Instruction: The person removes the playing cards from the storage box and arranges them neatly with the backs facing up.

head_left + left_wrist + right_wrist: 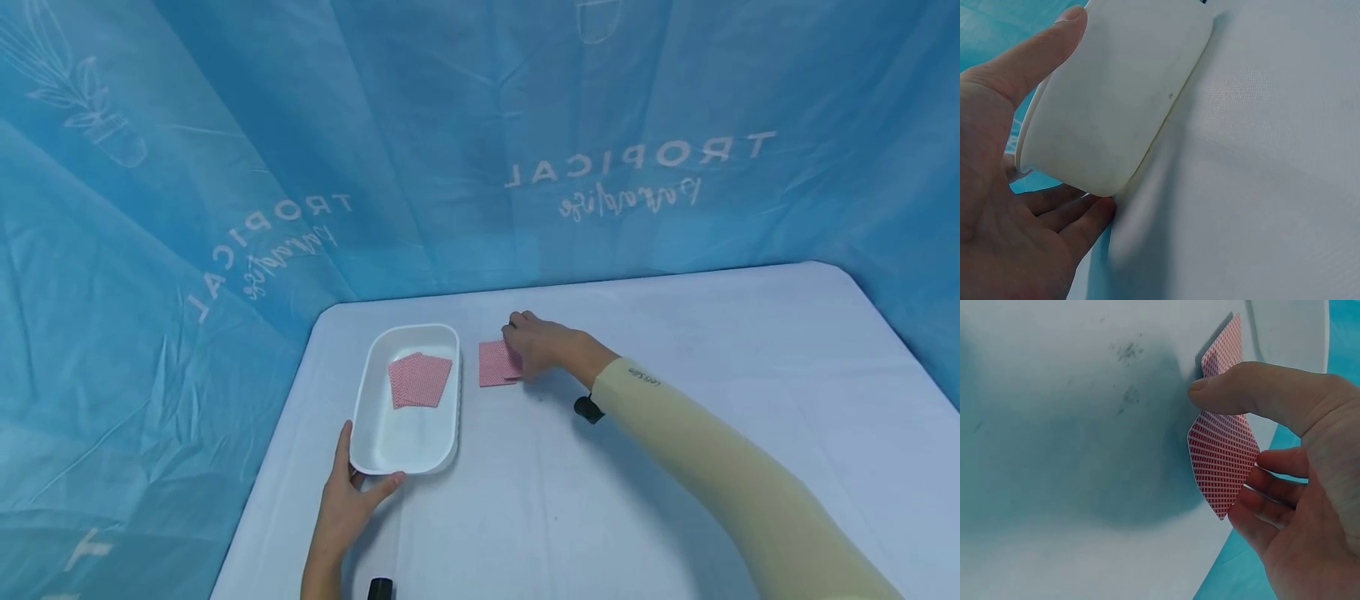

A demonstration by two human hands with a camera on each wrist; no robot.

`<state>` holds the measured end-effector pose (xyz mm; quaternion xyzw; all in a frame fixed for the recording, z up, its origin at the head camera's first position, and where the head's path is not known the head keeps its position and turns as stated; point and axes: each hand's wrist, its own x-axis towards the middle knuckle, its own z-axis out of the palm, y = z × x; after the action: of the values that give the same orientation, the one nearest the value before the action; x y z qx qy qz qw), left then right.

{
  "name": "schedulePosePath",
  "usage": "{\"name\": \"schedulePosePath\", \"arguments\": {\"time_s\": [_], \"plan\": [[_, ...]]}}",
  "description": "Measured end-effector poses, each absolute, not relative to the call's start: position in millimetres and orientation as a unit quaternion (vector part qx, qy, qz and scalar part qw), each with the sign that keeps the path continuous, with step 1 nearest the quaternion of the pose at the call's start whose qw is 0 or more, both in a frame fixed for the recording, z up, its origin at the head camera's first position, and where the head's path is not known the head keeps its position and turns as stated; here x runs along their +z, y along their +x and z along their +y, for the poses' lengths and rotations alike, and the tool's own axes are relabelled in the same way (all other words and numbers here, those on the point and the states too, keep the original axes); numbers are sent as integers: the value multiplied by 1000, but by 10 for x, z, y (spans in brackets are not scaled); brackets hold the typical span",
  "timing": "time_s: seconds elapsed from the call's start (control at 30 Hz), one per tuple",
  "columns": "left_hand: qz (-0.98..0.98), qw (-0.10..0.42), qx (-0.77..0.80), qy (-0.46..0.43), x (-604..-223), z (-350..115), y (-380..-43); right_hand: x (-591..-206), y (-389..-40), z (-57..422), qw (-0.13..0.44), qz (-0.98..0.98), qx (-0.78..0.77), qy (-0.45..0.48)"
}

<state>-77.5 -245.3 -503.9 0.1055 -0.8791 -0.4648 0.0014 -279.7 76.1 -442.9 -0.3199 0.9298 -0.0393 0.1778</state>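
A white plastic tray (420, 437) stands on the left of the table. Inside it lie overlapping red-patterned playing cards (427, 382), backs up. My left hand (345, 508) holds the tray's near left corner, thumb along the near side and fingers around the corner; its palm shows in the left wrist view. Right of the tray, another playing card (491, 364) lies back up on the table. My right hand (540, 343) pinches a bent playing card (1225, 462) between thumb and fingers, overlapping the lying one.
White cloth covers the table (645, 517). Blue printed curtains (450, 167) hang behind it and along its left side. A black wrist device (588, 409) shows below the right wrist, and another black piece (380, 588) near the left forearm.
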Motion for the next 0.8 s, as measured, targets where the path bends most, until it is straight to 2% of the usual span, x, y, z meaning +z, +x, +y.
{"name": "schedulePosePath", "arguments": {"time_s": [0.8], "plan": [[-882,4,-459,106,-5048,-2439,-787,-4522,-2813,983,205,930,-43,-302]]}}
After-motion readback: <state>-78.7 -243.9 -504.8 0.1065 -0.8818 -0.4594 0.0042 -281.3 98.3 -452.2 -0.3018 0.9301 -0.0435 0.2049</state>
